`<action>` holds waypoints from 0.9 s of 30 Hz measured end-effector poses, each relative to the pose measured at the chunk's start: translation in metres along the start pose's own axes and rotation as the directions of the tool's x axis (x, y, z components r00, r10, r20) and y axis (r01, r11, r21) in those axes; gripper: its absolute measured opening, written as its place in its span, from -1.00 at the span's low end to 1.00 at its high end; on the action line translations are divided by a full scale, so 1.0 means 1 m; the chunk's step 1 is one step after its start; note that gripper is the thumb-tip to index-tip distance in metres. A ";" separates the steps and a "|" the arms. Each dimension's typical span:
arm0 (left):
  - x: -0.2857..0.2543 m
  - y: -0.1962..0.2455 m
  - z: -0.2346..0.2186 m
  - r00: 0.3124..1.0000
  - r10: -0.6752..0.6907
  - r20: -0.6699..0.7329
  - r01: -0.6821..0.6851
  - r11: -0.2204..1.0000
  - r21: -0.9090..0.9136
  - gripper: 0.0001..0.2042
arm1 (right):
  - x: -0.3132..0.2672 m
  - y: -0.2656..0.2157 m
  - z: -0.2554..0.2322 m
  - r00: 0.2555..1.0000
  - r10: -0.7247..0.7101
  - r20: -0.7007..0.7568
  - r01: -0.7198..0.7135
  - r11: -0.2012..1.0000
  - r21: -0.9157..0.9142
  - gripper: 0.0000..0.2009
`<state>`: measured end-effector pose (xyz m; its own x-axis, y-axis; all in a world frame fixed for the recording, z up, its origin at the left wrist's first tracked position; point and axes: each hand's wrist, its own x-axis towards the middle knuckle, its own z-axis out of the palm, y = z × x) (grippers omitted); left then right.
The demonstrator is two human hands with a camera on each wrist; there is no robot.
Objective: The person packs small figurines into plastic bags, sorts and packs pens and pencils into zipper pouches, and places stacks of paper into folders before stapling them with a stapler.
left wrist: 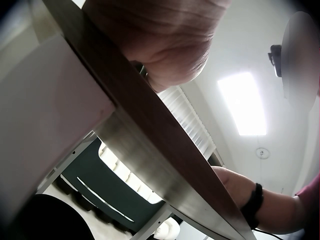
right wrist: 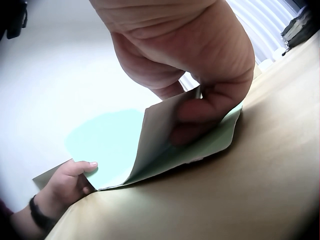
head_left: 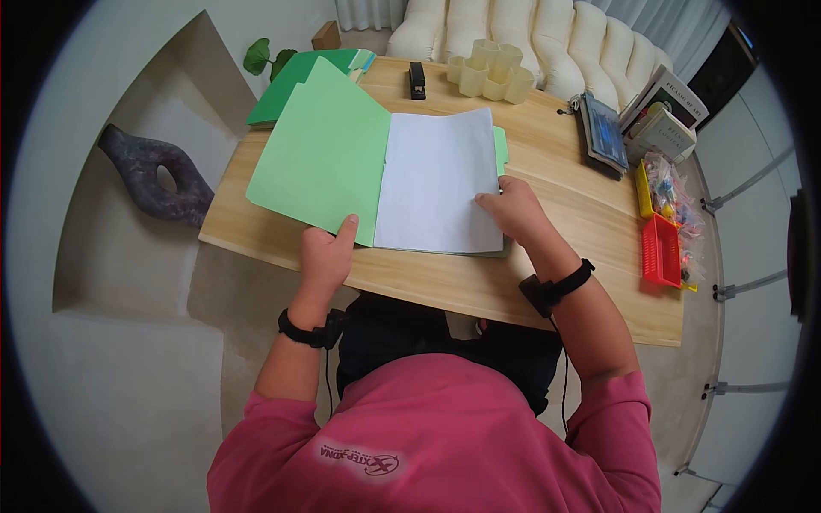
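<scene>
A light green file folder point(head_left: 321, 158) lies opened on the wooden table, its left cover tilted up off the tabletop. White paper sheets point(head_left: 438, 181) lie on its right side. My left hand point(head_left: 327, 256) pinches the lower edge of the left cover, thumb on top. With my right hand point(head_left: 517, 209) I grip the right edge of the sheets, thumb on the top page. In the right wrist view, the curled fingers point(right wrist: 200, 117) sit under the lifted paper, above the green back cover. The left wrist view shows the left hand point(left wrist: 165, 45) over the table edge, its fingertips hidden.
Darker green folders point(head_left: 299, 81) lie at the back left. A black stapler point(head_left: 416, 80) and a cream pen holder point(head_left: 490, 73) stand at the back. To the right are a dark pouch point(head_left: 601, 135), upright books point(head_left: 663, 115) and a red basket point(head_left: 660, 252) beside plastic-bagged items.
</scene>
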<state>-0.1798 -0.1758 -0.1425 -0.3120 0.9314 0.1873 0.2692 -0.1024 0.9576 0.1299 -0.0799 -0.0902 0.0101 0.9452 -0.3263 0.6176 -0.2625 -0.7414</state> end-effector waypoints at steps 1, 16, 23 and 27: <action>0.000 -0.003 -0.002 1.000 -0.018 0.015 0.018 1.000 0.003 -0.72 | 0.002 0.002 -0.001 1.000 0.001 -0.001 -0.001 1.000 -0.001 -0.54; -0.001 0.001 -0.002 0.999 -0.046 -0.009 0.046 0.999 0.014 -0.70 | -0.018 -0.001 -0.018 0.961 -0.165 -0.221 0.059 0.905 -0.420 -0.44; -0.002 0.002 -0.002 1.000 -0.005 0.005 0.005 1.000 -0.030 -0.76 | -0.003 -0.038 -0.048 0.951 -0.226 -0.212 0.096 0.865 -0.493 -0.45; -0.005 0.004 0.000 0.999 0.018 -0.028 -0.020 0.996 -0.085 -0.79 | 0.044 -0.083 -0.052 0.949 -0.279 -0.143 0.153 0.810 -0.566 -0.47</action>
<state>-0.1769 -0.1804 -0.1398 -0.3326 0.9193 0.2106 0.1975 -0.1504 0.9687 0.1202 -0.0062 -0.0129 -0.0503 0.9986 -0.0186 0.9469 0.0417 -0.3188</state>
